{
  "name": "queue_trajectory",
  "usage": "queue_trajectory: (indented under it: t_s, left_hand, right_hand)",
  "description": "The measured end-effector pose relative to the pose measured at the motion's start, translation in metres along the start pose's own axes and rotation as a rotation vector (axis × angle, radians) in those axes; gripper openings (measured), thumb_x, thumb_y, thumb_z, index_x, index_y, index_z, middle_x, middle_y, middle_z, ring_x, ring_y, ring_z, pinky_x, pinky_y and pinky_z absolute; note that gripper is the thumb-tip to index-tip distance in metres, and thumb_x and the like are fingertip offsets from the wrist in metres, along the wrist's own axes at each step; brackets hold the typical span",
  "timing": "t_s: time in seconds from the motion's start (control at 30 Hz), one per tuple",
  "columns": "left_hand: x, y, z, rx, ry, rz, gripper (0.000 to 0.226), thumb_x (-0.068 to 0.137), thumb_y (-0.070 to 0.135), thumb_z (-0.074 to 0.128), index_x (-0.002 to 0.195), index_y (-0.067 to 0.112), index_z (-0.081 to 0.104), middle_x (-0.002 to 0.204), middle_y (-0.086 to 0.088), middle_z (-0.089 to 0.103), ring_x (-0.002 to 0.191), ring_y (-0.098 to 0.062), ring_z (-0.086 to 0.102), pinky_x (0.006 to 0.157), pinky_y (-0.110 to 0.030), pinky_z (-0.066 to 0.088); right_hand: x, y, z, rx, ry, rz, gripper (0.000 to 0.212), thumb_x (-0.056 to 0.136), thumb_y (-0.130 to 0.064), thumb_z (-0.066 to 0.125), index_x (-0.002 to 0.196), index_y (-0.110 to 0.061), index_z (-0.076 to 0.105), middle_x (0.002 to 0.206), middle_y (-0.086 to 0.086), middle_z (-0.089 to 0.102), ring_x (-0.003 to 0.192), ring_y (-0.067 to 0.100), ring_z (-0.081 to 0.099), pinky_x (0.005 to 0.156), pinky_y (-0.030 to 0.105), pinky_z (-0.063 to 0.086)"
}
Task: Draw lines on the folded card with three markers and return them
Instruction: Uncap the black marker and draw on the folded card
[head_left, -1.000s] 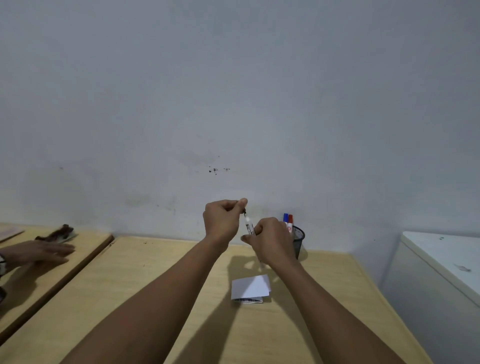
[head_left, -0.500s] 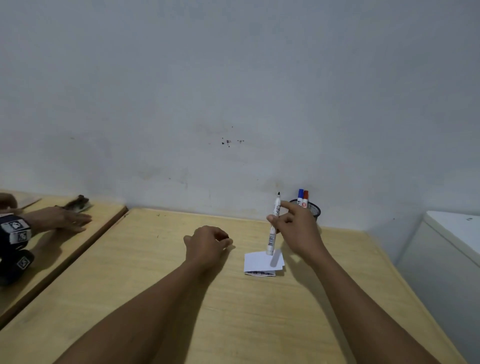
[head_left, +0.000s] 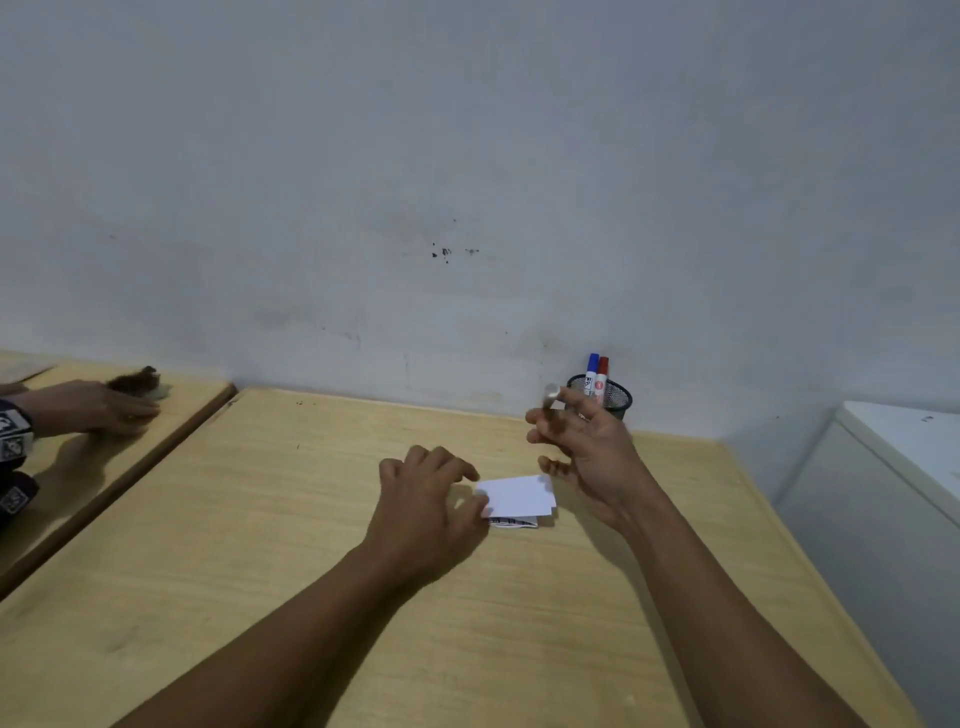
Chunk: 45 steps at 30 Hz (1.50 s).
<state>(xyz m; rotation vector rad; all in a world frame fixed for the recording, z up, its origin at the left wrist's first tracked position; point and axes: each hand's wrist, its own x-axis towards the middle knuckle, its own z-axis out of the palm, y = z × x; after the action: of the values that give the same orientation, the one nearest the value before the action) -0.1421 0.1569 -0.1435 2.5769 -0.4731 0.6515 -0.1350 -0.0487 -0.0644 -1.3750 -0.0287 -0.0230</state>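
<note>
A white folded card (head_left: 519, 493) lies on the wooden table (head_left: 291, 519), with dark lines showing on its lower flap. My left hand (head_left: 428, 501) rests on the card's left edge, thumb and fingertips touching it. My right hand (head_left: 584, 449) hovers above and just right of the card, holding a white marker (head_left: 550, 394) that is blurred and points towards the camera. Behind it stands a black mesh pen holder (head_left: 619, 401) against the wall, with a blue-capped marker (head_left: 592, 365) and a red-capped marker (head_left: 603, 368) upright in it. The third marker's cap is hidden.
A second wooden table (head_left: 192, 400) adjoins on the left, where another person's hand (head_left: 88, 408) lies by a dark object. A white cabinet (head_left: 914, 447) stands to the right of my table. The wall runs close behind the holder.
My left hand has dropped from in front of me to the table and slid right onto the card's edge. My right hand has turned the marker from upright to end-on.
</note>
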Motion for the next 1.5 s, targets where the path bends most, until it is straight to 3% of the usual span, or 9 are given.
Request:
queue_trajectory:
  t_s: [0.1,0.17,0.4,0.63,0.73,0.87,1.1,1.23,1.5]
  left_hand:
    - [-0.011,0.005,0.002,0.088,-0.188,0.135,0.037,0.089,0.053,0.043,0.118,0.04,0.061,0.124,0.019,0.059,0.115,-0.013,0.044,0.085,-0.043,0.029]
    - [-0.012,0.003,0.003,0.085,-0.244,0.13,0.039,0.089,0.053,0.04,0.119,0.041,0.061,0.128,0.019,0.059,0.118,-0.013,0.044,0.086,-0.043,0.028]
    - [-0.014,0.002,0.002,0.108,-0.248,0.134,0.033,0.086,0.05,0.042,0.109,0.041,0.065,0.126,0.017,0.063,0.115,-0.016,0.047,0.083,-0.043,0.029]
    - [-0.018,0.004,0.004,0.11,-0.163,0.059,0.025,0.083,0.042,0.051,0.092,0.035,0.073,0.104,0.019,0.072,0.102,-0.015,0.055,0.079,-0.043,0.034]
    - [-0.019,0.004,0.004,0.066,-0.187,0.026,0.029,0.085,0.042,0.049,0.098,0.034,0.074,0.107,0.017,0.072,0.105,-0.012,0.055,0.086,-0.047,0.037]
    - [-0.018,0.003,0.002,0.017,-0.254,0.0,0.036,0.088,0.043,0.048,0.112,0.032,0.072,0.119,0.013,0.068,0.116,-0.012,0.051,0.102,-0.061,0.032]
    - [-0.019,0.005,0.0,-0.01,-0.247,-0.029,0.036,0.088,0.042,0.048,0.115,0.032,0.071,0.121,0.008,0.065,0.119,-0.014,0.049,0.101,-0.061,0.035]
    - [-0.019,0.006,-0.002,-0.003,-0.285,-0.051,0.037,0.091,0.042,0.048,0.12,0.034,0.069,0.137,0.002,0.058,0.132,-0.018,0.04,0.109,-0.065,0.026]
    - [-0.019,0.007,-0.004,0.019,-0.329,-0.055,0.038,0.092,0.043,0.047,0.123,0.035,0.067,0.134,0.003,0.059,0.132,-0.021,0.04,0.109,-0.065,0.024]
  right_hand:
    - [0.004,0.019,0.008,-0.181,0.035,-0.083,0.011,0.098,-0.017,0.063,0.101,-0.006,0.062,0.079,0.01,0.072,0.067,0.022,0.067,0.057,0.034,0.054]
    - [0.011,0.03,0.015,-0.284,0.037,-0.097,0.024,0.101,-0.026,0.058,0.1,-0.002,0.062,0.075,0.011,0.069,0.06,0.022,0.064,0.051,0.032,0.052]
    - [0.031,0.075,0.019,-0.353,0.104,-0.04,0.017,0.097,-0.022,0.06,0.088,-0.008,0.056,0.066,0.009,0.063,0.049,0.019,0.051,0.041,0.027,0.04]
    - [0.03,0.092,0.016,-0.588,0.087,-0.152,0.018,0.093,-0.037,0.061,0.083,-0.023,0.065,0.07,-0.004,0.071,0.062,0.015,0.067,0.065,0.041,0.057]
    - [0.028,0.095,0.016,-0.671,0.056,-0.197,0.019,0.096,-0.034,0.062,0.093,-0.016,0.068,0.08,-0.001,0.074,0.074,0.016,0.072,0.071,0.038,0.06]
    - [0.03,0.095,0.017,-0.721,0.047,-0.21,0.023,0.097,-0.033,0.062,0.099,-0.01,0.069,0.085,-0.001,0.075,0.076,0.009,0.072,0.071,0.03,0.06]
    - [0.03,0.096,0.017,-0.768,0.027,-0.236,0.025,0.098,-0.032,0.062,0.099,-0.008,0.068,0.08,-0.011,0.071,0.073,-0.001,0.069,0.064,0.013,0.051]
    - [0.029,0.094,0.019,-0.775,0.025,-0.235,0.022,0.098,-0.032,0.061,0.102,-0.011,0.067,0.08,-0.018,0.067,0.079,0.0,0.069,0.069,0.018,0.055]
    - [0.028,0.092,0.018,-0.777,0.009,-0.232,0.018,0.099,-0.03,0.06,0.093,-0.014,0.067,0.074,-0.015,0.067,0.069,-0.001,0.066,0.058,0.012,0.047]
